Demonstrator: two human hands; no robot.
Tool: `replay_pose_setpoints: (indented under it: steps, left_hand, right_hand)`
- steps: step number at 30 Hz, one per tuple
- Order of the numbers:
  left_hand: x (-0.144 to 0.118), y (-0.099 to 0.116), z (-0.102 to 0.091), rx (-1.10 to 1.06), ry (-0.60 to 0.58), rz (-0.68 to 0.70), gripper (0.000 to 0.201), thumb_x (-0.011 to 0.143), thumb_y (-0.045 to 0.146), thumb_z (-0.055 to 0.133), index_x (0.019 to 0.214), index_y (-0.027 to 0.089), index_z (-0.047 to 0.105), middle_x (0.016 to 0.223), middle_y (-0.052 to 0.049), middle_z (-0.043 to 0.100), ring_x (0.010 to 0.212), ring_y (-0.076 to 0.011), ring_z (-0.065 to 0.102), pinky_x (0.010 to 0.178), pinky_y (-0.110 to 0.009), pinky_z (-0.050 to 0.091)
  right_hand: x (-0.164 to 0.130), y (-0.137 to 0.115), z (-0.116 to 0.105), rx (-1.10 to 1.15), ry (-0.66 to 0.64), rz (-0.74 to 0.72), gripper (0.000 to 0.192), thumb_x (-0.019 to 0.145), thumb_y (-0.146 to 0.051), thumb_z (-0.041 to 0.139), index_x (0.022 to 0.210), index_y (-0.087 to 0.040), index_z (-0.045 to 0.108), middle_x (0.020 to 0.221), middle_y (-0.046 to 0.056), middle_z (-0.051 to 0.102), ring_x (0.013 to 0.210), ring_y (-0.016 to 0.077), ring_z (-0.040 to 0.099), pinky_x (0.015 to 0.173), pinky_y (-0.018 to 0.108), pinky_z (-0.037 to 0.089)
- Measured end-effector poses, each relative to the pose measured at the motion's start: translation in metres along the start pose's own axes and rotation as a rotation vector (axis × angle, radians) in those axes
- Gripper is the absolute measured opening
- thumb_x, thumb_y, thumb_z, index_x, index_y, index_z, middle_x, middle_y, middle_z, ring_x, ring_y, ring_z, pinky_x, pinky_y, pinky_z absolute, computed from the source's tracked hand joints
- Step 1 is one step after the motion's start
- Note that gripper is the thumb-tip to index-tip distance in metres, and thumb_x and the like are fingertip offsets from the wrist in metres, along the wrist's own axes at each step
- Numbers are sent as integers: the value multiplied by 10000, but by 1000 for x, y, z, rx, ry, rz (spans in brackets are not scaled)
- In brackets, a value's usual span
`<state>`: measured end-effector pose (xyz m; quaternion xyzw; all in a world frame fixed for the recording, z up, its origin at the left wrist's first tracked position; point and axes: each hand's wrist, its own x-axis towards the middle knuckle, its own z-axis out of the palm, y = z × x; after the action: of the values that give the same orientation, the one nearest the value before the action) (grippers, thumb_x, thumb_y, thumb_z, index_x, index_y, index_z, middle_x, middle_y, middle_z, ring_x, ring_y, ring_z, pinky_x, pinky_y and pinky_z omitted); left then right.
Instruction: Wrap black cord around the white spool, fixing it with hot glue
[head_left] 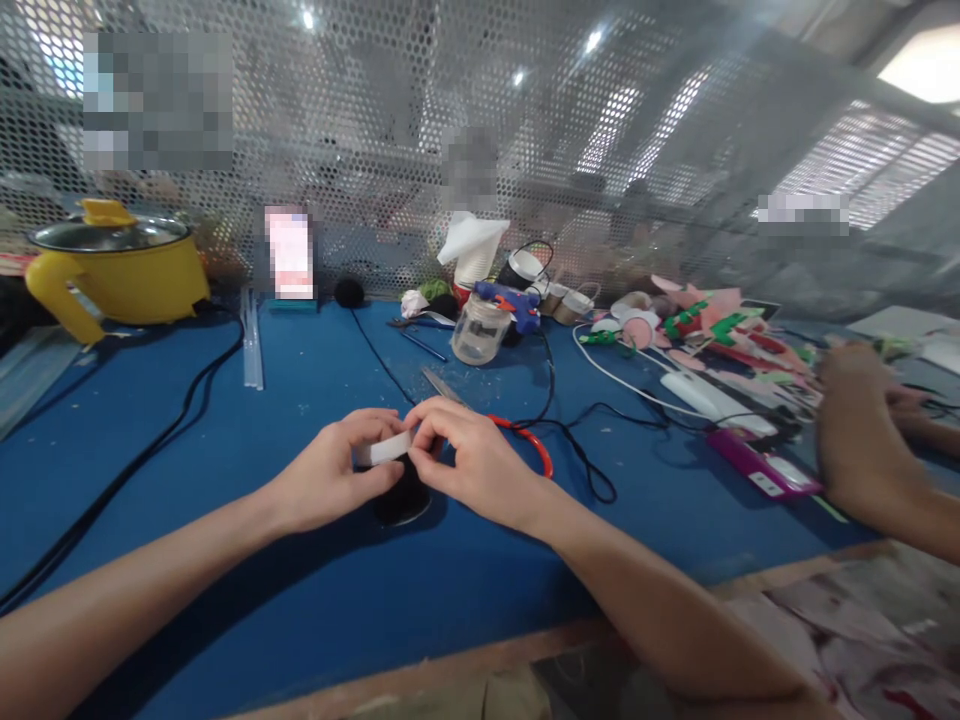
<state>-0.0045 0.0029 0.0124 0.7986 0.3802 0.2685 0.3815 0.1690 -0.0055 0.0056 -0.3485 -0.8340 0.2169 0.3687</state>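
My left hand (349,465) is curled around a short white strip (388,449), thumb below it and fingers above and behind. At the strip's right end, my right hand (461,458) has thumb and forefinger pinched together. Just below the strip is a black rounded piece (403,497), close to the blue table; the hands partly cover it, and whether it is joined to the strip I cannot tell. Behind my right hand lie scissors with red handles (541,450), their blades pointing away to the left.
A clear jar (480,332) with a blue glue gun (510,303) stands beyond the scissors. Black cables cross the blue table (300,610). A yellow pot (127,275) and a lit phone (291,255) are at the back left. Another person's arm (862,440) is blurred beside a purple power strip (761,468).
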Motion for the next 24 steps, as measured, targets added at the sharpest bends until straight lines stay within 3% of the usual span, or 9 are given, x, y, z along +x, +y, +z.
replay_pose_setpoints:
  steps: [10,14,18,22,24]
  left_hand:
    - [-1,6,3,-104,35,-86,114,679,221,462,592,158,500,842,-46,571,797,-191,527,738,-290,391]
    - [-3,-1,0,-245,76,-128,113,672,222,515,573,175,488,936,-51,585,1005,-239,482,833,-299,348]
    - [-4,-9,-3,-345,108,-152,66,660,212,562,607,173,555,1044,-54,575,1080,-252,443,888,-300,302]
    - [0,-16,-3,-569,220,-217,57,631,212,595,605,167,573,963,-30,605,936,-201,502,801,-262,336]
    - [1,-19,-3,-706,266,-309,53,628,212,593,612,169,565,736,1,609,741,-153,513,689,-242,348]
  right_hand:
    - [0,-5,-2,8,15,-28,100,730,-84,509,695,-173,484,915,50,556,799,118,544,703,250,442]
    - [1,2,-10,14,267,41,41,772,-170,499,801,-181,527,996,73,556,840,135,553,709,275,460]
    - [9,18,-35,-83,500,101,66,777,-213,497,796,-172,545,950,84,593,845,155,563,720,300,459]
    - [23,32,-68,-255,669,193,114,746,-257,531,778,-154,566,819,71,625,717,156,577,687,312,457]
    - [29,30,-72,-292,632,248,133,751,-270,522,752,-149,576,742,59,629,665,155,577,654,305,454]
